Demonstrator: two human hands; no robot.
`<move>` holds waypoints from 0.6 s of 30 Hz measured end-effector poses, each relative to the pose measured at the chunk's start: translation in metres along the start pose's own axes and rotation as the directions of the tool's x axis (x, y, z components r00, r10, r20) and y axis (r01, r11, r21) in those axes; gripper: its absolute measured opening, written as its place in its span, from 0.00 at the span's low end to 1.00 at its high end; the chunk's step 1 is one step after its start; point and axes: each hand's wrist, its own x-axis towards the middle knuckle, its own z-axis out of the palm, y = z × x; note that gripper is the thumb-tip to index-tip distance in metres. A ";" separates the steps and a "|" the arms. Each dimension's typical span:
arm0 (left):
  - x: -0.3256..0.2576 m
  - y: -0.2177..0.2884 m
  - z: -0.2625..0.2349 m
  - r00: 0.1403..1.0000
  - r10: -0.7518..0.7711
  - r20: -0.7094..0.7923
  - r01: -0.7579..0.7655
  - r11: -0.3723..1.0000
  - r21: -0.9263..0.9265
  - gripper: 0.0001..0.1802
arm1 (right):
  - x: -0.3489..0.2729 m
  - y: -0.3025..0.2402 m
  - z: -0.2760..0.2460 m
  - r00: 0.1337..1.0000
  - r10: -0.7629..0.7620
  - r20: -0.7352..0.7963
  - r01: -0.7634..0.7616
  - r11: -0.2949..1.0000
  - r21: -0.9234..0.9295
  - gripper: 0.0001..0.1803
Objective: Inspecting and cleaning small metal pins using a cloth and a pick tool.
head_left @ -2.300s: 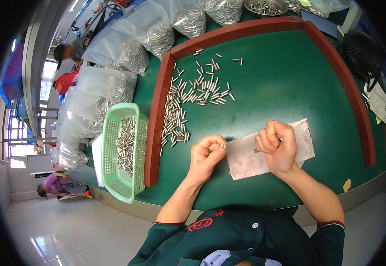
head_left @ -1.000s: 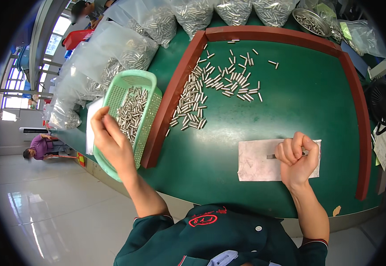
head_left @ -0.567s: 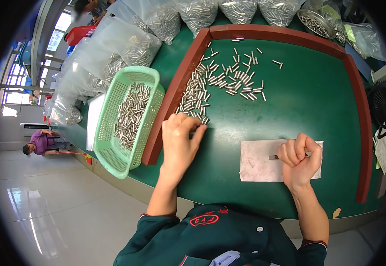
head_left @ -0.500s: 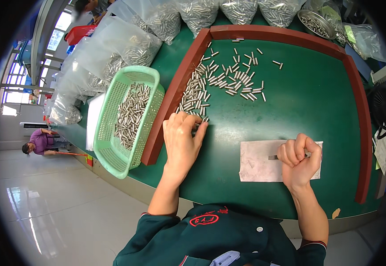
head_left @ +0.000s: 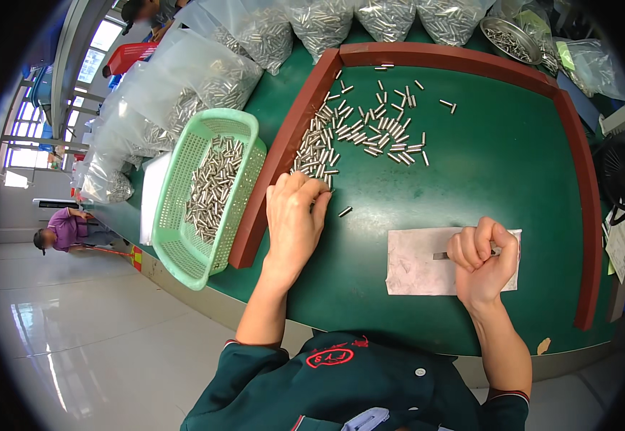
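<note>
Through the head camera I saw the pieces split between two places. A heap of metal pins (head_left: 215, 176) lay in the green basket (head_left: 165, 190), outside the brown rail (head_left: 449, 55), while many loose pins (head_left: 355, 135) were spread over the worktop (head_left: 499, 158) inside it, thickest along the rail's left side. I judged that a good share was left to handle; whether the basket's heap was finished or waiting, I could not tell.

The left hand (head_left: 296, 219) had its fingers curled and bunched at the near end of the spread. They hid whatever was between them, so I could not tell if it gripped a pin. Just right of its fingertips a single pin (head_left: 345, 211) lay flat, its long axis slanting from near left to far right. The other pins pointed every which way; at the spread's right edge, two touched at an angle.

The right hand (head_left: 482, 258) was clenched round a flat grey tool (head_left: 440, 256), above the pale sheet (head_left: 413, 276). The tool ran side to side, its visible end pointing left.
</note>
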 end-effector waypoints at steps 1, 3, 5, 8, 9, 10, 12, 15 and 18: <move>0.002 -0.003 0.002 0.999 0.050 0.018 -0.051 0.998 0.029 0.05 | 0.001 0.000 0.001 1.000 0.000 0.004 0.000 1.000 -0.004 0.18; 0.006 -0.003 0.002 0.990 0.103 0.096 -0.110 0.992 0.068 0.05 | 0.002 0.000 0.001 1.000 0.003 0.005 -0.002 1.000 -0.004 0.18; 0.009 -0.003 0.003 0.987 0.118 0.109 -0.127 0.989 0.076 0.05 | 0.002 -0.001 0.001 1.000 -0.004 0.004 0.004 1.000 -0.005 0.18; 0.009 0.000 0.006 0.981 0.169 0.098 -0.178 0.980 0.088 0.05 | -0.003 -0.005 0.001 1.000 0.015 -0.009 -0.015 0.999 0.046 0.20; 0.010 0.002 0.007 0.978 0.196 0.077 -0.203 0.975 0.091 0.05 | -0.005 -0.007 -0.001 1.000 0.019 -0.004 -0.019 0.998 0.058 0.20; 0.009 0.001 0.010 0.975 0.210 0.067 -0.215 0.972 0.091 0.05 | -0.006 -0.004 -0.003 1.000 0.016 -0.003 -0.016 0.997 0.070 0.20; 0.014 0.009 0.012 0.972 0.226 0.065 -0.229 0.973 0.032 0.06 | -0.005 0.005 -0.010 0.999 -0.012 -0.032 0.015 0.995 0.100 0.20; 0.033 0.043 -0.016 0.963 0.255 0.083 -0.244 0.962 -0.124 0.06 | -0.005 0.009 -0.007 0.999 0.012 0.036 -0.014 0.998 0.062 0.20; 0.073 0.097 -0.012 0.958 0.241 0.157 -0.161 0.901 -0.404 0.03 | -0.005 0.002 -0.007 0.999 -0.035 0.028 0.033 0.997 0.065 0.19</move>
